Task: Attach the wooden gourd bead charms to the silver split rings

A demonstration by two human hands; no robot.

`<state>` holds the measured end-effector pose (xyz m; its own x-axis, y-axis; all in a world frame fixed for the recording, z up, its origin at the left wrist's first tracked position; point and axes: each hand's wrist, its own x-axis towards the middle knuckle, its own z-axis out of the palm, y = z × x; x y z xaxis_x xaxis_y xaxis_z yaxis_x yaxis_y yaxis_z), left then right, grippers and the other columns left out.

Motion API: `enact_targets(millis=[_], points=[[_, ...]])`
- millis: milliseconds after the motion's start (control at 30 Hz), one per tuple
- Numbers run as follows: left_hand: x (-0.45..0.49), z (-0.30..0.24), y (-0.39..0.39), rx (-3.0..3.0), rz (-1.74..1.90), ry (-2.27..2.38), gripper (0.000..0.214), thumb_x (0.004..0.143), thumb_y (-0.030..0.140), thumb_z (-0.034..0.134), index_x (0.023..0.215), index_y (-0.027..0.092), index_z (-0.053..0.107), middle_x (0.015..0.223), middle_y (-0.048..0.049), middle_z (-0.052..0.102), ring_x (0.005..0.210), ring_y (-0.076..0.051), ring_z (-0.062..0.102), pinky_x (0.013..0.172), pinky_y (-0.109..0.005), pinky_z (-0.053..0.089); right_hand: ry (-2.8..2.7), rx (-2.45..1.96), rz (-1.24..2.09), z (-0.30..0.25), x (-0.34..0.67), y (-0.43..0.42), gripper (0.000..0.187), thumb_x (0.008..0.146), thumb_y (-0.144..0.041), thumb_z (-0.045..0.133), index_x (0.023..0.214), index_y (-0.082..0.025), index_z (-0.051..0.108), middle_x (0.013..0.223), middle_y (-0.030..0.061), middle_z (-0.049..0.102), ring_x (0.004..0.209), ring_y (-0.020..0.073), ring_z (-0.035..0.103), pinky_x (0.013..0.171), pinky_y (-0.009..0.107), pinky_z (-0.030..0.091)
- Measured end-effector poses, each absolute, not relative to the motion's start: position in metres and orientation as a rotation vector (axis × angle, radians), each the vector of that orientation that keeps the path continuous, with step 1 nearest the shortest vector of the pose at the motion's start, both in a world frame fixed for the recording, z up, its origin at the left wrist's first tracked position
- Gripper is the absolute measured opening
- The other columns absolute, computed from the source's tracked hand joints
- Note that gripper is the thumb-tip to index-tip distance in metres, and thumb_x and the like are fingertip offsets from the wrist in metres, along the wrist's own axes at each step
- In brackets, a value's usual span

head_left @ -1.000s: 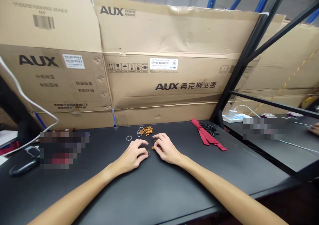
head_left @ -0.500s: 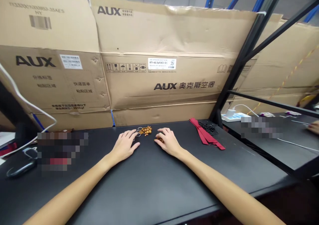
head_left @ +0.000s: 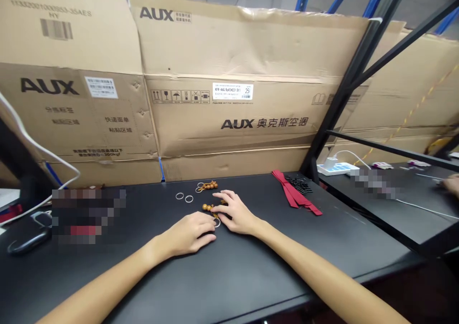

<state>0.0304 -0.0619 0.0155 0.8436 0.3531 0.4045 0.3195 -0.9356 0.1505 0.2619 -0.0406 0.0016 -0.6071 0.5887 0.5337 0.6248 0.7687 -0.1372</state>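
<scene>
My right hand (head_left: 236,214) has its thumb and index finger closed on a wooden-bead keychain (head_left: 208,208) at the middle of the black table. More brown beads (head_left: 224,202) show partly under its other fingers. Palm down, my left hand (head_left: 191,232) lies just left of it, thumb apart from the fingers. Its fingertips reach the keychain's metal ring (head_left: 217,222); whether they grip it is hidden. Farther back lies another wooden-bead keychain (head_left: 210,185) with its rings. Two loose metal rings (head_left: 189,199) lie to the left of that.
Red ribbon strips (head_left: 296,192) and a pile of black clasps (head_left: 300,184) lie at the back right, near a black rack post (head_left: 319,142). Cardboard (head_left: 229,41) walls the table's back (head_left: 172,285). A white cable (head_left: 43,147) hangs at left. Another person's hand (head_left: 451,184) shows at far right.
My left hand has moved right and nearer, uncovering the loose rings. A beaded keychain now lies between my hands, with my right fingers on it. My right hand has shifted slightly nearer.
</scene>
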Motion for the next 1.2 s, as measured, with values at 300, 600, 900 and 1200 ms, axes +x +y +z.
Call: enact_targets(millis=[300,600,900,1200], points=[[0.028,0.015,-0.06,2.733,0.744,0.559,0.015,0.094,0.024,0.05,0.089,0.018,0.064,0.092,-0.0055,0.069,0.088,-0.017,0.066,0.083,-0.028,0.052,-2.438,-0.805,0.041,0.006,0.262,-0.045,0.008,0.084,-0.023,0.059,0.087,-0.022,0.066,0.134,0.0074,0.049,0.126,0.0286,0.035,0.102,0.051,0.037],[0.029,0.012,-0.058,2.751,0.819,0.757,0.006,0.088,0.024,0.059,0.089,0.02,0.063,0.112,-0.0086,0.059,0.105,-0.022,0.057,0.093,-0.036,0.048,-2.416,-0.808,0.141,0.002,0.257,-0.05,0.003,0.084,-0.018,0.058,0.082,-0.02,0.059,0.128,0.0101,0.051,0.125,0.0264,0.039,0.104,0.05,0.035],[0.03,0.011,-0.055,2.744,0.798,0.772,0.014,0.093,0.016,0.048,0.086,0.019,0.059,0.117,-0.0076,0.055,0.108,-0.02,0.053,0.095,-0.035,0.045,-2.35,-0.874,0.076,0.001,0.254,-0.05,0.007,0.087,-0.018,0.054,0.082,-0.019,0.059,0.124,0.0111,0.054,0.122,0.0271,0.04,0.102,0.052,0.037],[0.029,0.008,-0.054,2.762,0.824,0.848,0.01,0.091,0.019,0.053,0.082,0.019,0.059,0.117,-0.008,0.055,0.109,-0.022,0.052,0.096,-0.04,0.044,-2.325,-0.835,0.161,0.0,0.249,-0.052,0.007,0.087,-0.019,0.056,0.081,-0.02,0.058,0.124,0.0098,0.053,0.119,0.0242,0.043,0.101,0.047,0.038]])
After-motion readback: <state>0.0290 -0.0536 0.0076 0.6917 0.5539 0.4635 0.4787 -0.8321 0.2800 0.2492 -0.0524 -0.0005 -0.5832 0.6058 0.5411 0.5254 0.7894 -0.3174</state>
